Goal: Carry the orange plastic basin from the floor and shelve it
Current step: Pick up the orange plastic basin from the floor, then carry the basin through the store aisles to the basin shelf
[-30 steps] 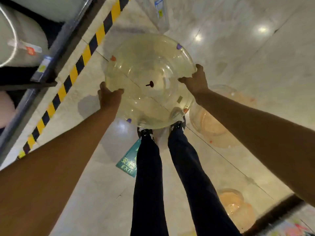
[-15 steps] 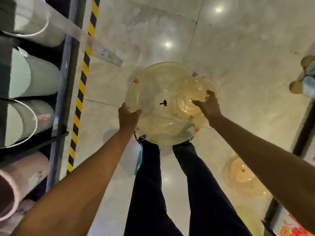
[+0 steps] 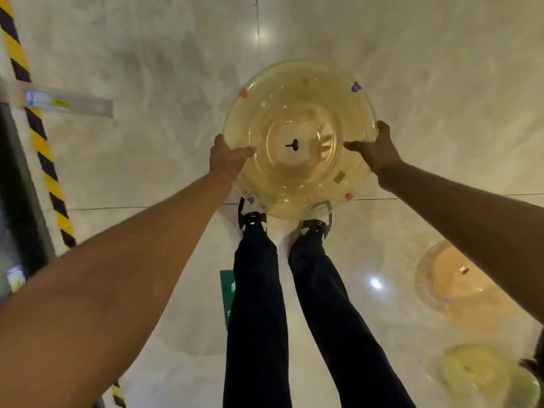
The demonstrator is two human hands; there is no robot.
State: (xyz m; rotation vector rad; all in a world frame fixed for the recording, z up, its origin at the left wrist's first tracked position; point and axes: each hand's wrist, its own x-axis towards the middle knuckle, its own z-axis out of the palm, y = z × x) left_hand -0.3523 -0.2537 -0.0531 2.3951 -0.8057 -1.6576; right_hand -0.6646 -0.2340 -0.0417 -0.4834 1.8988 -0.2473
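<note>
A round, see-through, pale orange plastic basin (image 3: 298,113) hangs in the air above my feet, its open side facing me. My left hand (image 3: 228,157) grips its left rim with the thumb over the edge. My right hand (image 3: 375,148) grips the right rim the same way. A dark plug sits at the basin's centre, and small orange and purple tabs dot the rim.
Polished pale floor all round. A second orange basin (image 3: 459,287) lies on the floor at the right and a yellowish one (image 3: 485,375) at the lower right. A yellow-black hazard stripe (image 3: 44,154) and the shelf's dark base (image 3: 20,201) run along the left. A green floor sign (image 3: 227,295) lies behind my legs.
The view has swung away from the shelf, whose rolled goods have left the frame. The basin stays held in both hands and now sits more level and centred before me.
</note>
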